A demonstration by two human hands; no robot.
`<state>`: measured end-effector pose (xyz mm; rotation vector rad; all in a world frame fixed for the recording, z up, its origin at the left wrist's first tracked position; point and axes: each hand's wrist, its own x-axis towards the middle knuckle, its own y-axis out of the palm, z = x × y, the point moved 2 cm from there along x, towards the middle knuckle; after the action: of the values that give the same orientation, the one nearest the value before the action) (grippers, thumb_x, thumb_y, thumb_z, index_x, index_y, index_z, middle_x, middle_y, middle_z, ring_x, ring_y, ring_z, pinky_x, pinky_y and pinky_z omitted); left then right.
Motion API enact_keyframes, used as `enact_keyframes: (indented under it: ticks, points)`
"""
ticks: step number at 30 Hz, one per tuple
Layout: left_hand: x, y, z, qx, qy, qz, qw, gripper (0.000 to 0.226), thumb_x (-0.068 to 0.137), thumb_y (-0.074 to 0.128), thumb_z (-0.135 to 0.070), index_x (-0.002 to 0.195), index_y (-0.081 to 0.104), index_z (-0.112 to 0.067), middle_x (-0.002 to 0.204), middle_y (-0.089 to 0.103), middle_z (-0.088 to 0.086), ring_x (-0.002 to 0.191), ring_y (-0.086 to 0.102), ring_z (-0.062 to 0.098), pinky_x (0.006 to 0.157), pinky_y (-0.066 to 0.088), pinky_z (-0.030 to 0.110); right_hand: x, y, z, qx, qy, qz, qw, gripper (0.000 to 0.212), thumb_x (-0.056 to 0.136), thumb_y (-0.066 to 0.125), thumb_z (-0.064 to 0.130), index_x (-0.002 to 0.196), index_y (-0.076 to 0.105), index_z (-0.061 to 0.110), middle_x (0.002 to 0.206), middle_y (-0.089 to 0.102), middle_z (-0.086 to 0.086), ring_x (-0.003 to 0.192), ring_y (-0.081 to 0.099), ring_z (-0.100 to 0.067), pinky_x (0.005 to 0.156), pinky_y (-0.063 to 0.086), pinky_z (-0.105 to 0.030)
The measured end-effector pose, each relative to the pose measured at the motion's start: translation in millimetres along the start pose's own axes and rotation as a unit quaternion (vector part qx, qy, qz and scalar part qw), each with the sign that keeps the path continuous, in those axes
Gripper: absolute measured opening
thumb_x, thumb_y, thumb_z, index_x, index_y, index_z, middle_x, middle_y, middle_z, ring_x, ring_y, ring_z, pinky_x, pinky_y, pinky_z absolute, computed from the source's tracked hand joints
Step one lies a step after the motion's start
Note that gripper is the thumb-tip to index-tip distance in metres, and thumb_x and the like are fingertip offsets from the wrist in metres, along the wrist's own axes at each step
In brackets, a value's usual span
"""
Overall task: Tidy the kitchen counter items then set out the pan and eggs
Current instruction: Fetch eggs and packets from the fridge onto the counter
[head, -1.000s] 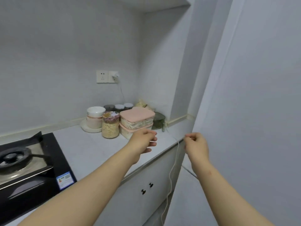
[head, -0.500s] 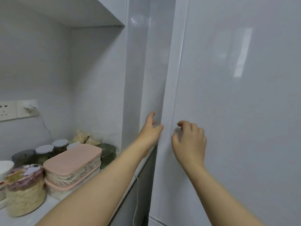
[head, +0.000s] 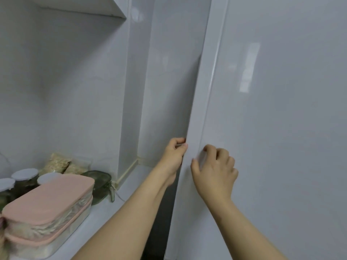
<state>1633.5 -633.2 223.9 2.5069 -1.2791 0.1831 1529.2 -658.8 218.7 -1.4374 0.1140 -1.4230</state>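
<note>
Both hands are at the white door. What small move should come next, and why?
Probably pull outward with the left hand, whose fingers curl round the edge of the white door, not yet open. The right hand only touches the door's face with curled fingers.

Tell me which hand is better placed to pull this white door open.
Left. The left hand has its fingers hooked round the edge of the white door, so it can probably pull. The right hand only touches the flat front, with no visible handle there.
</note>
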Motion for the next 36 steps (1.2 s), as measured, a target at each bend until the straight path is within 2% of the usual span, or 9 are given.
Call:
enact_keyframes:
  ticks: [4, 9, 11, 16, 20, 25, 28, 33, 36]
  points:
    - [-35, -3, -8, -0.023, -0.007, 0.023, 0.999, 0.022, 0.100, 0.039, -0.014, 0.119, 0.050, -0.012, 0.116, 0.060, 0.009, 0.099, 0.057, 0.018, 0.098, 0.044, 0.038, -28, -12, 9, -0.001, -0.007, -0.078, 0.997, 0.048, 0.074, 0.066, 0.043, 0.114, 0.053, 0.020, 0.111, 0.053, -0.010, 0.095, 0.051, -0.033, 0.070, 0.043, -0.042]
    - [-103, -8, -26, -0.085, -0.014, 0.068, 0.994, 0.024, 0.100, 0.036, -0.020, 0.099, 0.060, -0.018, 0.094, 0.062, 0.000, 0.084, 0.056, 0.011, 0.078, 0.045, 0.026, -73, -46, 11, 0.004, -0.034, -0.150, 0.988, 0.074, 0.066, 0.062, 0.050, 0.131, 0.039, 0.026, 0.136, 0.031, -0.011, 0.119, 0.031, -0.035, 0.077, 0.046, -0.056]
    - [-136, -5, -32, -0.103, -0.026, 0.102, 0.989, 0.025, 0.099, 0.038, -0.018, 0.097, 0.063, -0.015, 0.092, 0.065, 0.002, 0.085, 0.058, 0.012, 0.079, 0.046, 0.027, -100, -68, 5, 0.007, -0.023, -0.168, 0.986, 0.082, 0.067, 0.062, 0.052, 0.138, 0.031, 0.025, 0.140, 0.027, -0.013, 0.123, 0.028, -0.037, 0.080, 0.046, -0.058]
    - [-215, 19, -54, -0.073, -0.055, 0.210, 0.973, 0.023, 0.095, 0.044, -0.011, 0.086, 0.065, -0.008, 0.079, 0.070, 0.003, 0.077, 0.064, 0.015, 0.078, 0.052, 0.033, -163, -140, -15, 0.061, 0.017, -0.213, 0.975, 0.079, 0.071, 0.043, 0.052, 0.141, 0.015, 0.029, 0.143, 0.026, -0.010, 0.130, 0.036, -0.041, 0.084, 0.047, -0.056]
    - [-255, 46, -69, -0.093, -0.043, 0.181, 0.978, 0.021, 0.095, 0.046, -0.011, 0.083, 0.063, -0.011, 0.063, 0.069, -0.001, 0.057, 0.066, 0.011, 0.060, 0.057, 0.027, -202, -191, -45, 0.122, 0.004, -0.225, 0.967, 0.074, 0.069, 0.043, 0.044, 0.137, 0.021, 0.028, 0.145, 0.039, -0.014, 0.132, 0.040, -0.035, 0.096, 0.041, -0.043]
    - [-302, 106, -74, -0.090, -0.036, 0.186, 0.978, 0.019, 0.095, 0.048, -0.008, 0.083, 0.060, -0.017, 0.068, 0.062, 0.001, 0.051, 0.061, 0.007, 0.050, 0.050, 0.018, -253, -255, -87, 0.101, 0.065, -0.239, 0.964, 0.066, 0.072, 0.047, 0.038, 0.133, 0.023, 0.035, 0.138, 0.048, -0.002, 0.121, 0.053, -0.024, 0.078, 0.050, -0.037]
    - [-328, 138, -71, -0.067, -0.044, 0.235, 0.969, 0.016, 0.095, 0.049, -0.011, 0.085, 0.059, -0.020, 0.078, 0.063, 0.002, 0.063, 0.063, 0.012, 0.056, 0.050, 0.022, -275, -285, -116, 0.103, 0.125, -0.235, 0.958, 0.061, 0.083, 0.062, 0.015, 0.139, 0.037, 0.021, 0.134, 0.051, -0.003, 0.116, 0.055, -0.024, 0.084, 0.046, -0.035]
    - [-366, 175, -66, -0.062, -0.066, 0.297, 0.950, 0.015, 0.096, 0.046, -0.011, 0.092, 0.060, -0.017, 0.085, 0.063, 0.005, 0.069, 0.061, 0.014, 0.065, 0.052, 0.025, -300, -330, -156, 0.110, 0.219, -0.264, 0.933, 0.051, 0.092, 0.054, 0.013, 0.141, 0.039, 0.013, 0.135, 0.049, -0.006, 0.122, 0.049, -0.021, 0.097, 0.041, -0.029]
    - [-378, 190, -64, -0.047, -0.073, 0.331, 0.940, 0.016, 0.097, 0.045, -0.011, 0.092, 0.059, -0.016, 0.085, 0.061, 0.006, 0.071, 0.061, 0.016, 0.070, 0.053, 0.028, -307, -349, -178, 0.108, 0.276, -0.286, 0.911, 0.052, 0.094, 0.050, 0.010, 0.143, 0.033, 0.014, 0.141, 0.044, -0.006, 0.129, 0.044, -0.022, 0.105, 0.040, -0.035]
